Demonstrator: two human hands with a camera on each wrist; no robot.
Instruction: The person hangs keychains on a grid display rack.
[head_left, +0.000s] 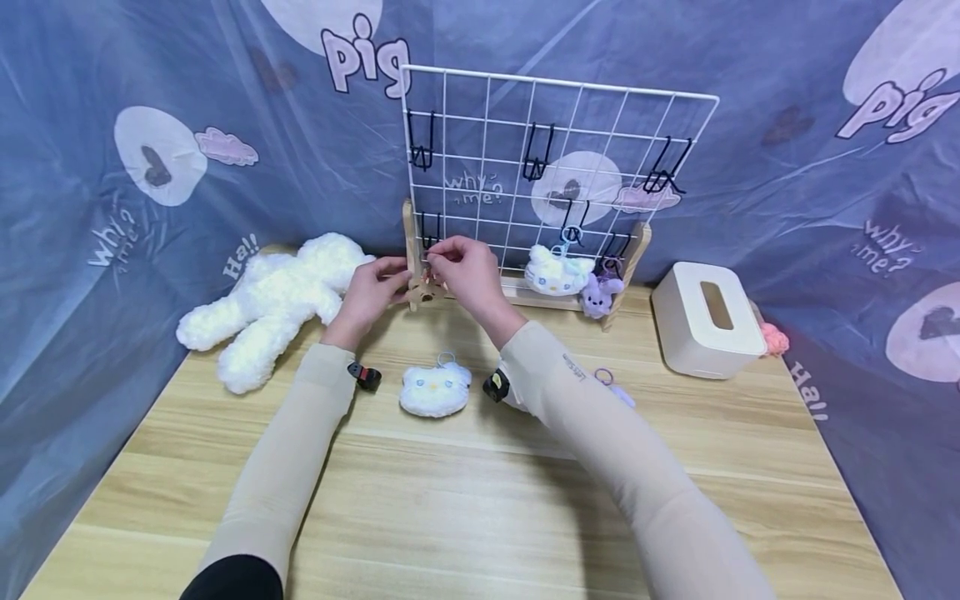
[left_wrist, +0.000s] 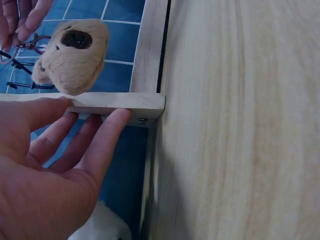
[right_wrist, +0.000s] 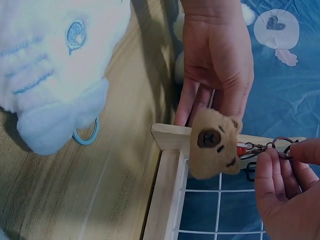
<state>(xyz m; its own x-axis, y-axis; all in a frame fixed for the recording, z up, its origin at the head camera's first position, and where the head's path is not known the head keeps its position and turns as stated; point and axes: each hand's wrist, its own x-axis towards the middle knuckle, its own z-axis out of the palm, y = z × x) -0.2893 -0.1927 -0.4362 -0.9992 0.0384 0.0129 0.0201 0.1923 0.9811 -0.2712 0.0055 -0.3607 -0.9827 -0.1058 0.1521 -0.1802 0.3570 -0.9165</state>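
Observation:
My right hand (head_left: 474, 271) pinches the metal ring (right_wrist: 283, 145) of a brown bear-head plush keychain (right_wrist: 210, 162) beside a black hook (right_wrist: 250, 172) low on the left of the white wire grid rack (head_left: 510, 158). The bear head hangs from its chain in front of the rack's left wooden leg (left_wrist: 117, 102). My left hand (head_left: 372, 293) grips that leg, thumb on one side and fingers on the other. Whether the ring is over the hook I cannot tell. A white cat plush keychain (head_left: 435, 390) with a blue ring lies on the table, between my wrists.
On the grid's right hang another white cat plush (head_left: 557, 272) and a purple bunny plush (head_left: 600, 296). Black hooks (head_left: 536, 154) sit higher up. A large white plush (head_left: 281, 292) lies left; a cream tissue box (head_left: 708, 321) stands right. A purple ring (head_left: 603, 377) shows beyond my right sleeve.

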